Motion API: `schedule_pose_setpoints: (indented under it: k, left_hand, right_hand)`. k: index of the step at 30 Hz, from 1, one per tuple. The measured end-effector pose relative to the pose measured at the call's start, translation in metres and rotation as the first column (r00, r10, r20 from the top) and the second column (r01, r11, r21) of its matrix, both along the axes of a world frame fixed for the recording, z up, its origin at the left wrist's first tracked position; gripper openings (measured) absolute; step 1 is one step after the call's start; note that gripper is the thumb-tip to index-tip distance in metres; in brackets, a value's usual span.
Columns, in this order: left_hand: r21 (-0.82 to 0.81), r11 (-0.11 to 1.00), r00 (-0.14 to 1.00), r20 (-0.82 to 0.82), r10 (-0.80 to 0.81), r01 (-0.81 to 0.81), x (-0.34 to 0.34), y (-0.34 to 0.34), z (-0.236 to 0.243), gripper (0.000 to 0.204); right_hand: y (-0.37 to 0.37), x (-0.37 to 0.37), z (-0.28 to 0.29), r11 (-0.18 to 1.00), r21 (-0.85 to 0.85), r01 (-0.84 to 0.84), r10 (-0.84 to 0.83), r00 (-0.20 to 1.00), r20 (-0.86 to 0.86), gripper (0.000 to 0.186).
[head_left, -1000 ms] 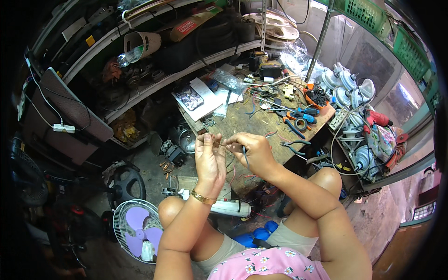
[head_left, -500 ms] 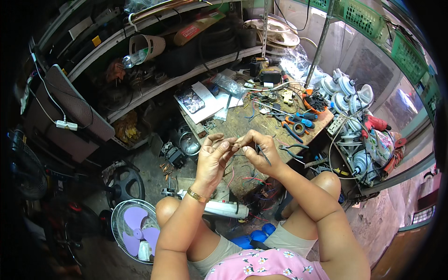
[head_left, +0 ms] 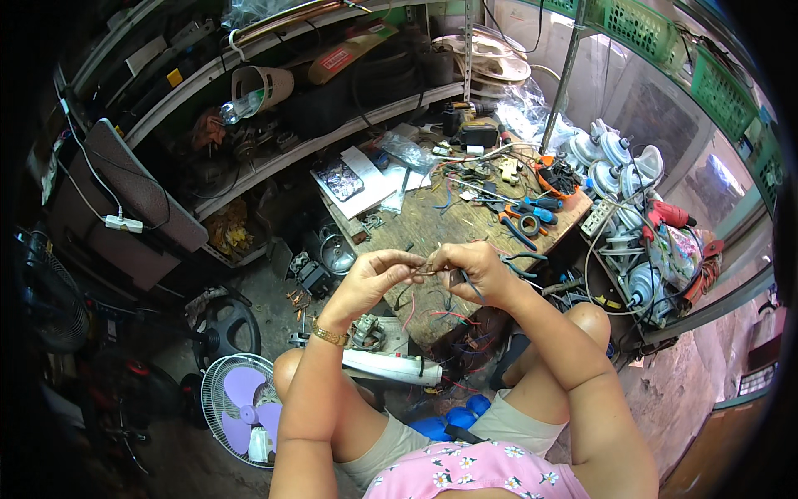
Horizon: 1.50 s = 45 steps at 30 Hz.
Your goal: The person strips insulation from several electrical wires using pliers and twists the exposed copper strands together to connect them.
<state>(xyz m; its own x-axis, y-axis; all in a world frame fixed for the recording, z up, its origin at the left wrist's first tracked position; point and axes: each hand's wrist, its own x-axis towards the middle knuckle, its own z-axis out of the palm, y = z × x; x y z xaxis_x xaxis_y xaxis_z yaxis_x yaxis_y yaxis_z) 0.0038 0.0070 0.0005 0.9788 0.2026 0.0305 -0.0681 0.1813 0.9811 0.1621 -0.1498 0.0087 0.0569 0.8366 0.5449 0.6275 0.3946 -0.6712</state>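
My left hand (head_left: 378,279), with a gold watch or bracelet (head_left: 329,333) at its wrist, pinches one end of a thin copper-coloured wire (head_left: 427,272). Thumb and fingers of my right hand (head_left: 480,270) close on the same wire, close beside the left fingertips. A dark strip (head_left: 473,285) sticks out below the right fingers; whether it joins the wire is hidden. Both hands are above the near edge of a wooden workbench (head_left: 395,241). Green-handled pliers (head_left: 524,268) lie right of my right hand. Red wires (head_left: 457,316) are tangled below.
Orange-and-blue pliers (head_left: 517,231), a tape roll (head_left: 529,224) and screwdrivers (head_left: 540,204) lie on the bench's right. A white fan column (head_left: 391,367) crosses before my knees. A purple-bladed fan (head_left: 248,413) stands at left, and fan motor parts (head_left: 366,331) lie near my left wrist.
My left hand has tipped lower and turned, its fingers now pointing right toward the right hand. My right hand has dropped slightly and shifted right. Both still pinch the wire.
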Motion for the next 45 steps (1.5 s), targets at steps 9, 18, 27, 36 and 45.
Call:
schedule_pose_setpoints:
  k: [9,18,27,36,45]
  left_hand:
    - [0.478,0.866,0.987,0.011,0.163,-0.148,0.0,-0.018,0.009,0.012]
    - [0.837,-0.014,0.837,0.545,-0.043,-0.546,0.008,-0.022,0.014,0.011]
    - [0.878,0.113,0.882,0.45,0.137,-0.465,0.011,-0.032,0.011,0.014]
    - [0.701,-0.192,0.725,0.681,-0.104,-0.687,0.012,-0.021,0.008,0.013]
    - [0.927,0.037,0.927,0.372,0.046,-0.374,0.004,-0.016,0.008,0.014]
  right_hand:
    - [-0.009,-0.007,0.0,0.97,0.045,0.239,-0.242,0.968,0.073,0.012]
    - [-0.012,-0.014,-0.019,0.845,-0.402,-0.353,-0.196,0.494,-0.847,0.012]
    - [-0.019,-0.018,-0.016,0.935,0.037,0.353,-0.352,0.909,0.222,0.014]
    - [-0.014,-0.037,-0.04,0.753,0.192,-0.629,-0.078,-0.376,-0.924,0.024]
    - [-0.017,-0.021,-0.024,0.939,0.007,0.344,-0.343,0.936,0.081,0.018]
